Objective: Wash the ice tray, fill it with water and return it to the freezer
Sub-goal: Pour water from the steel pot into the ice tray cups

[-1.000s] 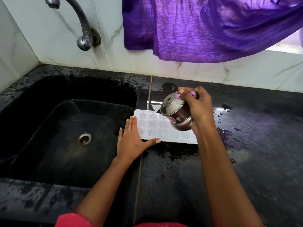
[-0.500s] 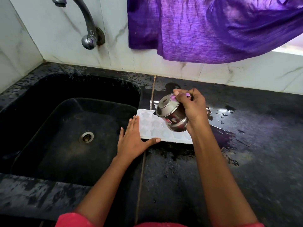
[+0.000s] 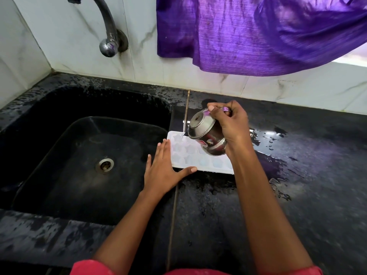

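- A white ice tray [image 3: 190, 155] lies flat on a wet black counter [image 3: 297, 195], right beside the rim of a black sink [image 3: 79, 155].
- The tray's long axis runs left to right, angled slightly so the right end sits nearer the person; its star-shaped cells face up.
- The tray's left short end points toward the sink basin; its right end is hidden under the right forearm.
- The left hand [image 3: 161, 171] lies flat and open, palm down, fingers straight and together, pointing away from the person.
- The left fingers rest along the tray's left short edge, and the thumb stretches out to the right along the tray's near long edge, so the hand braces the near left corner.
- The right hand [image 3: 232, 124] is closed around a small steel pot [image 3: 206, 133], held above the far middle of the tray.
- The pot is tipped to the left, its mouth toward the tray's far left corner, where a thin stream of water reaches the cells.
- The tray lies between the two hands: just right of the left hand, below the right.
- A curved tap [image 3: 108, 36] and a purple cloth [image 3: 258, 32] hang on the wall beyond both hands.
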